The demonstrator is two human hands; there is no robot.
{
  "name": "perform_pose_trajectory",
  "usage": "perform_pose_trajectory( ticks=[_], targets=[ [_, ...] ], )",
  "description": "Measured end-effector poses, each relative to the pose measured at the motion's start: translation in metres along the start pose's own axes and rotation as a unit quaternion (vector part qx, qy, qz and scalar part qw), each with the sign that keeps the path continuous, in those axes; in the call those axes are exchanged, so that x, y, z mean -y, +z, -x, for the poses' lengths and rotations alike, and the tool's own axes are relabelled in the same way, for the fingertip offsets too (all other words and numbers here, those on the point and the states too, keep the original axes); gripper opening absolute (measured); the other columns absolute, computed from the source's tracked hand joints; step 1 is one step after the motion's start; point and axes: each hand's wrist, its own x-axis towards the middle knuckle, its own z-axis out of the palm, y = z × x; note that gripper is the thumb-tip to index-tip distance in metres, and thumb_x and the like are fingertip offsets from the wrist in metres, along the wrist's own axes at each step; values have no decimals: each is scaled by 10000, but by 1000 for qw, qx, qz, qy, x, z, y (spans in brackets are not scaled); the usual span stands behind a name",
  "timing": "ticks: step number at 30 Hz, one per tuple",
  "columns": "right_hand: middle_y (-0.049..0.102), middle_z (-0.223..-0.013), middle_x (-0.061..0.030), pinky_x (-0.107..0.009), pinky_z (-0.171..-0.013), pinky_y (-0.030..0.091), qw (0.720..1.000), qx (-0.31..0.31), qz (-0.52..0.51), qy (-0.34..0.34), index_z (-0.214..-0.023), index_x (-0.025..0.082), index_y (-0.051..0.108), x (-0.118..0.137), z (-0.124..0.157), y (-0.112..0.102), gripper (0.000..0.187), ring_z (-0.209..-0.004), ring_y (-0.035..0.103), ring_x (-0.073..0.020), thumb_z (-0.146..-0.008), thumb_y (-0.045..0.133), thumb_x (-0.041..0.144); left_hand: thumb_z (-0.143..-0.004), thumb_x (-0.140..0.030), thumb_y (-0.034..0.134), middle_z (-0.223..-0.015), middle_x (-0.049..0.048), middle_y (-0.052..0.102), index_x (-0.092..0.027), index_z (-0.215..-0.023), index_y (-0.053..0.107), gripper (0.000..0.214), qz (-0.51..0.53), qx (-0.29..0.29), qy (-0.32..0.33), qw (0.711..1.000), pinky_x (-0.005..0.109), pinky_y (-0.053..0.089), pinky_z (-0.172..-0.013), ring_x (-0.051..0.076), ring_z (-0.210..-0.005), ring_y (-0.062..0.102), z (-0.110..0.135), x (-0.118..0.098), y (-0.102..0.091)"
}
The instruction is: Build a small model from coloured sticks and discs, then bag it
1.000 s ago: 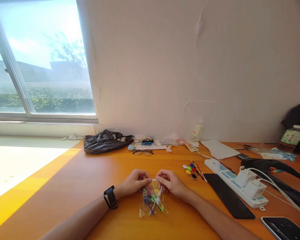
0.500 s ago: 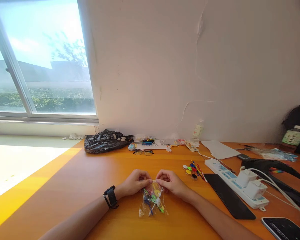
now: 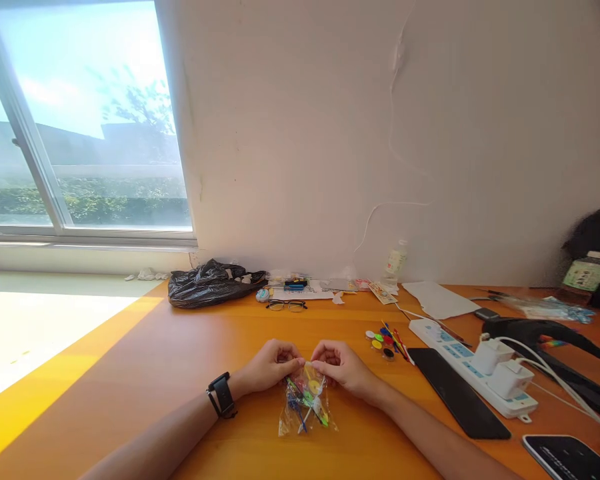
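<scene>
Between my hands is a small clear plastic bag (image 3: 308,403), its top edge toward the wall and its body lying toward me. Several small coloured pieces show inside it: blue, green, yellow, red and white, some shaped like thin sticks. My left hand (image 3: 273,365), with a dark watch (image 3: 222,393) at the wrist, pinches the bag's top edge between thumb and curled fingers. At the right end of the same edge, my right hand (image 3: 344,367) pinches it likewise. The thumbs point toward each other, a short gap apart.
Small coloured pots (image 3: 377,341) and thin sticks lie right of my hands. Beyond them are a dark flat slab (image 3: 457,393), a white power strip (image 3: 455,350) with chargers, and a phone (image 3: 570,457). A black plastic bag (image 3: 210,283) and glasses (image 3: 286,305) lie near the wall.
Almost nothing differs. Both hands keep their pinch on the bag's top edge, and the bag and its contents have shifted very slightly.
</scene>
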Motion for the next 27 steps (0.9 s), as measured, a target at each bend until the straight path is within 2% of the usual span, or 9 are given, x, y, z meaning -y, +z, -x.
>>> perform_pose_trajectory(
  ticks=[8,19,23,27],
  targets=[
    [630,-699,-1,-246,-558,419,1000,-3,-10,10,-838,173,636,-1,-1,2,391,-585,538,-130,-854,730,552,-897,-591,605,-751,71,727,-121,-793,685,488,4,1,-1,1000,237,430,-601,149,-649,609,0,0,1],
    [633,-732,-4,-243,-575,417,1000,3,-11,4,-894,163,668,2,0,2,340,-625,541,-132,-825,777,478,-879,-631,624,-707,65,707,-111,-766,693,536,15,-12,-1,1000,230,412,-571,129,-600,563,1,-1,1],
    [635,-771,-18,-250,-585,414,1000,-26,0,-11,-888,167,667,3,-2,2,319,-671,555,-149,-846,743,474,-853,-684,617,-680,45,668,-115,-761,686,580,38,-34,-16,999,228,407,-551,125,-588,550,-2,3,1],
    [595,-752,5,-249,-589,411,996,-83,-14,-12,-904,191,637,5,-4,-3,239,-650,526,-142,-860,678,422,-854,-702,584,-632,26,627,-129,-735,638,588,75,-42,-51,995,227,391,-512,116,-538,537,-5,5,0]
  ],
)
